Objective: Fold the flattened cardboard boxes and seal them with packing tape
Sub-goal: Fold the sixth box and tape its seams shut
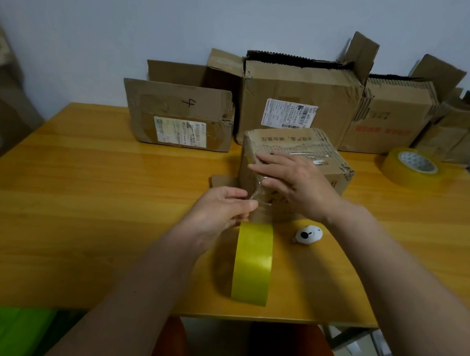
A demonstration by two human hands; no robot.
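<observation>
1. The small brown cardboard box with a taped top (295,162) is sitting near the middle of the yellow wooden table (73,216), and everything else is placed from it.
2. The right hand (296,183) is lying on the box's near top edge, fingers straight and pointing left, pressing the clear strip of tape (258,198) down over the corner.
3. The strip is running from that edge down the box's near face towards the person, so its long axis is pointing from box to body.
4. The left hand (223,209), just in front of the box, is pinching the strip between thumb and fingers and is the nearer hand to the roll.
5. The yellow roll of packing tape (253,262) is standing on edge just nearer than the left hand, close to the table's near edge; I judge the cut has to come between the roll and the box.
6. A small white cutter (308,234) is lying just right of the roll, in front of the box.
7. Behind the box, open brown cartons (298,96) are lining the wall, with a second tape roll (414,167) to its right; left of the box, bare tabletop is giving room to turn it.
</observation>
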